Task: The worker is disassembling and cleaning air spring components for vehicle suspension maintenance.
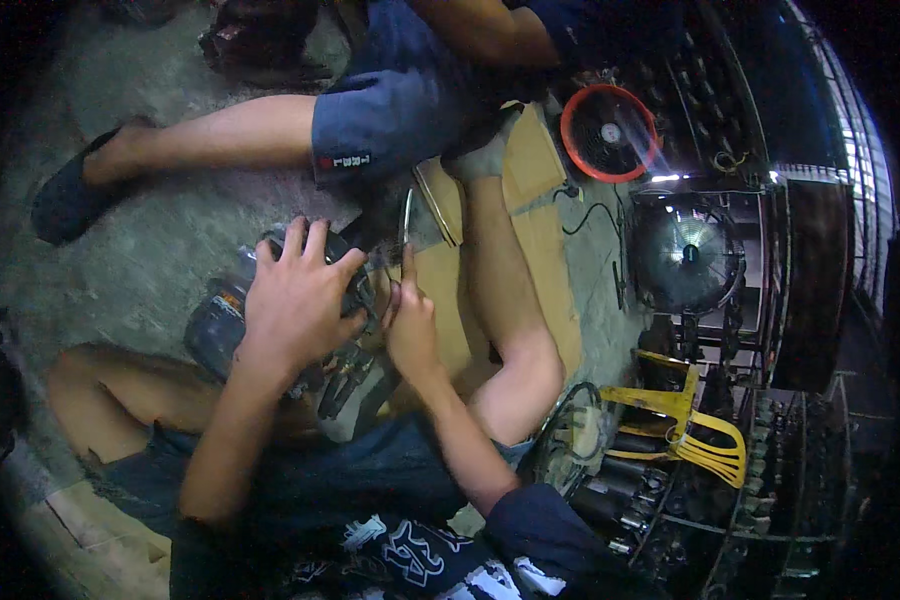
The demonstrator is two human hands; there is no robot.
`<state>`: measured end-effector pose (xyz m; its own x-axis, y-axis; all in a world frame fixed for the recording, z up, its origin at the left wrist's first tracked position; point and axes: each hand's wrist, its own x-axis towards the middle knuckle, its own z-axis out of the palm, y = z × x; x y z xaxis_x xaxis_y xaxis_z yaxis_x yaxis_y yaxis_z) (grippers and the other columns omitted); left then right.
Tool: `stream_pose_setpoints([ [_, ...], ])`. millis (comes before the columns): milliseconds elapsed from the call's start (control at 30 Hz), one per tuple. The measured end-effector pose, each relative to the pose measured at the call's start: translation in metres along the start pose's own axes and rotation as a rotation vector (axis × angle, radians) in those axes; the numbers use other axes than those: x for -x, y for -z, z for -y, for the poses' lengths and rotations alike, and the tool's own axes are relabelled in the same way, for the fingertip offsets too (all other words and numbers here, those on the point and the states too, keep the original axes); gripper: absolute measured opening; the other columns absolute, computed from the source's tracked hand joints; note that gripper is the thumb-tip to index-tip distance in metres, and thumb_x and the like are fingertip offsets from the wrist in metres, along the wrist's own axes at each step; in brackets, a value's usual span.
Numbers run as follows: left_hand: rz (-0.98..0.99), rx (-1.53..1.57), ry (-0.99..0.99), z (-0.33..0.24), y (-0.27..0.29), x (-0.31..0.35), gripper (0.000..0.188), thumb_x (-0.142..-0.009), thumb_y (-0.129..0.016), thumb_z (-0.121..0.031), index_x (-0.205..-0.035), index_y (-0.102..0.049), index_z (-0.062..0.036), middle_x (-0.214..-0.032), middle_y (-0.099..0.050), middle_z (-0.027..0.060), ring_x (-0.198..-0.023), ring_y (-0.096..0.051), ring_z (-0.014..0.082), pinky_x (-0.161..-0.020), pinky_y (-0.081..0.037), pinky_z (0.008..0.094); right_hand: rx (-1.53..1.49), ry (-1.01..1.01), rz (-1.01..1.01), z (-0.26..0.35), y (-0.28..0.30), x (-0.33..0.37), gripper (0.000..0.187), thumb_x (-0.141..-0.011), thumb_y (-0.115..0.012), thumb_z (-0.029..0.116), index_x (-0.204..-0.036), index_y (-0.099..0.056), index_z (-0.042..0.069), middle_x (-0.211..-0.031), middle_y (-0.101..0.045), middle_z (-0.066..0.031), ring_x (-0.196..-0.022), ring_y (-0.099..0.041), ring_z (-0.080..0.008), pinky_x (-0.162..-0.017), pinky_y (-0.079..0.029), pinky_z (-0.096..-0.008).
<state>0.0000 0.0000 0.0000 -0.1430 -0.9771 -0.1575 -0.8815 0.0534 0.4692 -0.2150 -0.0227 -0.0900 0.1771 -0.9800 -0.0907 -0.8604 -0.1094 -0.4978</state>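
Note:
My left hand (pixel 290 295) lies over a dark, rounded machine part (pixel 358 292), its fingers curved across the top and its thumb at the near side. Most of that part is hidden under the palm. Just to the right, my right hand (pixel 411 325) is closed around a slim tool with a narrow, shiny metal blade (pixel 407 215), the index finger stretched along it. The blade points away from me. Its handle is hidden in my fist. Left of my left hand sits a dark plastic container (pixel 216 325). Dark-handled pliers (pixel 342 388) lie close to my lap.
Another person's leg (pixel 225 135) stretches across the far side. Flattened cardboard (pixel 550 255) covers part of the concrete floor (pixel 140 260). To the right stand an orange-rimmed fan (pixel 610 133), a larger fan (pixel 690 253), a yellow plastic chair (pixel 680 410) and racks of dark parts.

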Motion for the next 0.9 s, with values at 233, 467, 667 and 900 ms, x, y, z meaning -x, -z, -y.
stream_pose_setpoints([
  [233, -0.113, 0.020, -0.051, -0.001, -0.003, 0.004, 0.066, -0.073, -0.082, -0.041, -0.133, -0.064, -0.0187, -0.144, -0.051, 0.0225, -0.139, -0.045, 0.0397, -0.106, -0.041, 0.0606, -0.049, 0.158, -0.109, 0.002, 0.001, -0.042, 0.080, -0.090, -0.056, -0.002, -0.162, -0.021, 0.002, -0.083, -0.065, -0.0314, -0.075, -0.064, -0.0491, -0.068, -0.051, -0.0545],
  [467, -0.101, -0.010, -0.073, 0.001, -0.003, 0.003, 0.072, -0.072, -0.081, -0.036, -0.139, -0.060, -0.0195, -0.148, -0.049, 0.0232, -0.141, -0.043, 0.0418, -0.109, -0.038, 0.0615, -0.016, 0.030, -0.046, 0.006, 0.013, -0.009, 0.080, -0.090, -0.057, -0.002, -0.161, -0.020, -0.002, -0.082, -0.066, -0.0314, -0.074, -0.065, -0.0495, -0.068, -0.051, -0.0551],
  [667, -0.083, 0.011, -0.083, 0.002, -0.006, 0.004, 0.072, -0.073, -0.081, -0.035, -0.139, -0.058, -0.0194, -0.149, -0.048, 0.0233, -0.143, -0.042, 0.0427, -0.111, -0.037, 0.0627, 0.126, 0.065, -0.084, 0.004, 0.002, -0.041, 0.071, -0.094, -0.052, -0.001, -0.159, -0.024, -0.002, -0.080, -0.065, -0.0328, -0.073, -0.066, -0.0491, -0.065, -0.050, -0.0543],
  [900, -0.088, -0.029, -0.064, 0.001, 0.003, 0.002, 0.077, -0.070, -0.084, -0.033, -0.140, -0.056, -0.0213, -0.151, -0.046, 0.0199, -0.142, -0.041, 0.0408, -0.110, -0.038, 0.0611, -0.069, 0.025, -0.075, 0.008, 0.004, -0.005, 0.070, -0.097, -0.053, 0.003, -0.160, -0.025, 0.002, -0.081, -0.065, -0.0348, -0.074, -0.066, -0.0509, -0.065, -0.050, -0.0566],
])
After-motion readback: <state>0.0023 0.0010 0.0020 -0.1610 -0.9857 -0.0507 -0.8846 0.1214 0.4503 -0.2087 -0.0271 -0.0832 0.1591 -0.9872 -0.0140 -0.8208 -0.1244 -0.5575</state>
